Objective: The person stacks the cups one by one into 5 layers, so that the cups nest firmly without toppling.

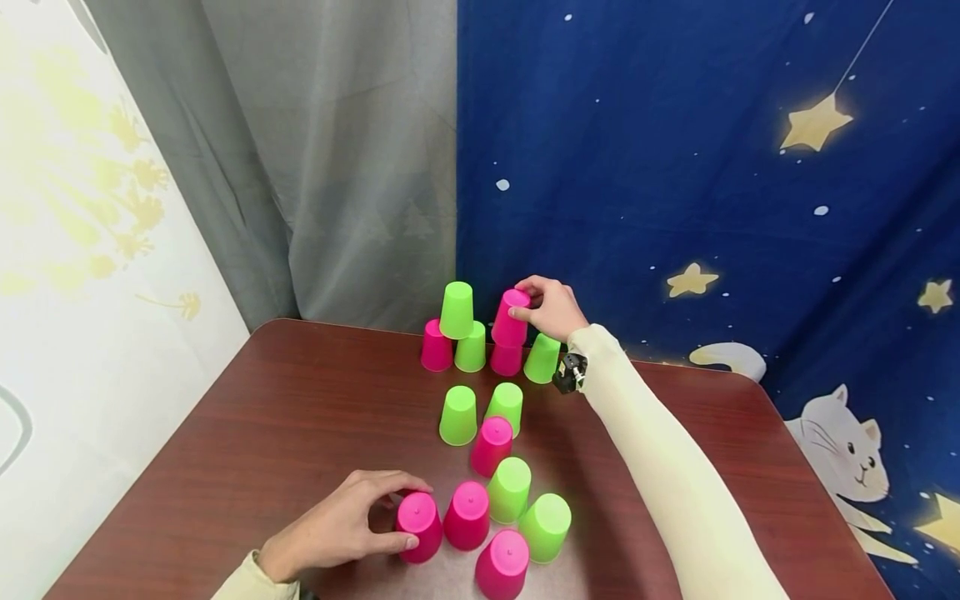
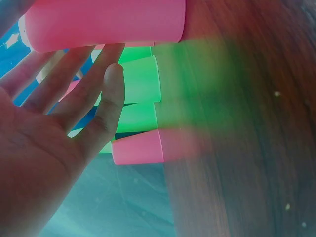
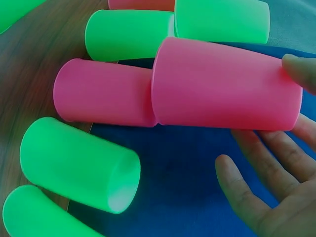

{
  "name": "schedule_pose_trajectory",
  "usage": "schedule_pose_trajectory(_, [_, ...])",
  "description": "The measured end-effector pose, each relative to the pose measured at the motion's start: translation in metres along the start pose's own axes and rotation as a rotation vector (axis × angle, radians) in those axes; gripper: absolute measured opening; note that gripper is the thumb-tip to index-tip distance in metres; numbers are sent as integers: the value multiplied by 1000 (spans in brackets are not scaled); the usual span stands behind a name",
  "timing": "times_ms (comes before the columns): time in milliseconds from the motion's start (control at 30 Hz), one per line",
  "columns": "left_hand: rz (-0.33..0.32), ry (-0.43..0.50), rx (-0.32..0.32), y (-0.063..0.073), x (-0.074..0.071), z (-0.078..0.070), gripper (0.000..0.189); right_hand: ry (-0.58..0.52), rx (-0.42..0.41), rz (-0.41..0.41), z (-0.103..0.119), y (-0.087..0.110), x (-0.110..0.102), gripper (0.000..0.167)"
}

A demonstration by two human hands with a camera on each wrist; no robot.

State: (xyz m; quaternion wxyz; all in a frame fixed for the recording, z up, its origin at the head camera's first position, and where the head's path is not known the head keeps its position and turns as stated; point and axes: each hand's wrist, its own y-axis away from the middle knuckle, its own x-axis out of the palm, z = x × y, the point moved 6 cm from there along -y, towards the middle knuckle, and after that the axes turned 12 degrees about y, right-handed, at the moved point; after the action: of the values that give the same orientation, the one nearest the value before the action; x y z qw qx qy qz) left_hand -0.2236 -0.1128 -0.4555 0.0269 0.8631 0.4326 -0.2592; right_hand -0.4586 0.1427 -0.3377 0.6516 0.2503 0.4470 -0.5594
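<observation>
At the back of the table, my right hand [image 1: 557, 308] pinches a pink cup [image 1: 511, 318] near its upturned base. That cup's rim rests on or just above the standing pink cup [image 3: 103, 93] beneath it. Beside them a green cup [image 1: 457, 310] is stacked across a pink cup [image 1: 436, 347] and a green cup [image 1: 471, 347]. Just right of the right hand's cups stands a green cup [image 1: 542, 360]. Near the front, my left hand [image 1: 341, 521] holds another upside-down pink cup [image 1: 420, 529] between thumb and forefinger; its other fingers [image 2: 111, 94] stretch out past the cup.
Down the middle of the brown table [image 1: 315, 408] stand more upturned cups, among them a green one [image 1: 458, 417], a pink one [image 1: 492, 447] and a front pink one [image 1: 502, 567]. Behind the table hang a grey curtain [image 1: 360, 183] and a blue curtain [image 1: 600, 167].
</observation>
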Motion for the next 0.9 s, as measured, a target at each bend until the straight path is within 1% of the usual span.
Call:
schedule_pose_trajectory(167, [-3, 1, 27, 0, 0, -1, 42, 3, 16, -9, 6, -8, 6, 43])
schedule_pose_trajectory(367, [-7, -15, 25, 0, 0, 0, 43, 18, 40, -9, 10, -15, 14, 44])
schedule_pose_trajectory(533, [-23, -43, 16, 2, -1, 0, 50, 32, 51, -13, 11, -20, 19, 44])
schedule_pose_trajectory(700, [-51, -76, 52, 3, -5, -4, 52, 34, 48, -19, 13, -24, 21, 45])
schedule_pose_trajectory(900, [-33, -35, 60, 3, -7, -5, 51, 9, 58, -11, 15, -24, 24, 46])
